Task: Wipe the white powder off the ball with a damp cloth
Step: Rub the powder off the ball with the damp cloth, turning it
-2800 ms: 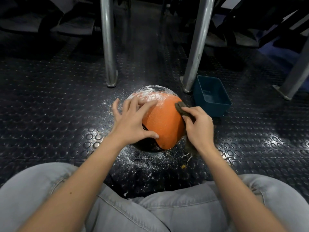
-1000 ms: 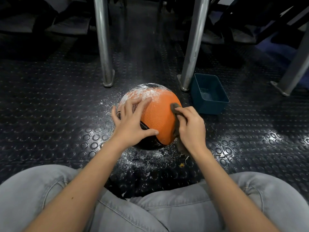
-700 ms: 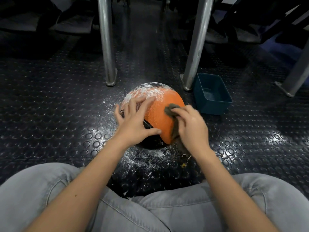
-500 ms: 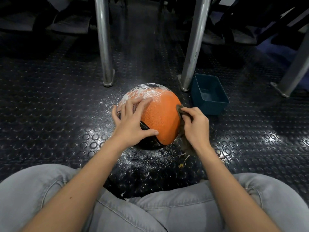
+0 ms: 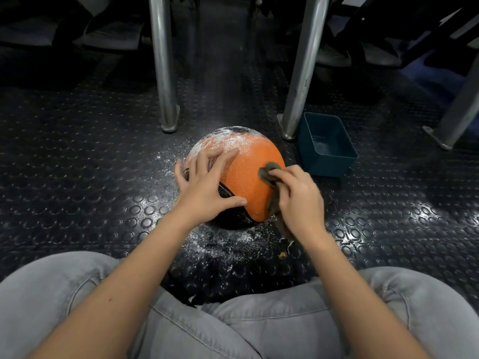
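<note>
The orange-and-black textured rubber ball [image 5: 246, 177] rests on the black studded rubber floor [image 5: 77, 177], directly in front of the person's knees in grey jeans [image 5: 64, 294].

The left hand [image 5: 204, 187] lies flat on the near left side of the ball. Its fingers are spread and almost straight, and the thumb reaches across the black band towards the orange panel. It grasps nothing.

The right hand [image 5: 298, 198] is at the right side of the ball. Its fingers curl round a dark grey-brown cloth [image 5: 267, 172] and press the bunched end against the orange panel. The loose end of the cloth hangs down below the hand.

White powder [image 5: 228, 141] coats the far upper part of the ball. The orange panel under the cloth shows clean. More powder lies scattered on the floor just in front of and to the left of the ball.

A dark blue rectangular plastic bin [image 5: 329, 167] stands to the right of the ball, just beyond it. Two silver metal legs [image 5: 163, 63] stand behind the ball.
</note>
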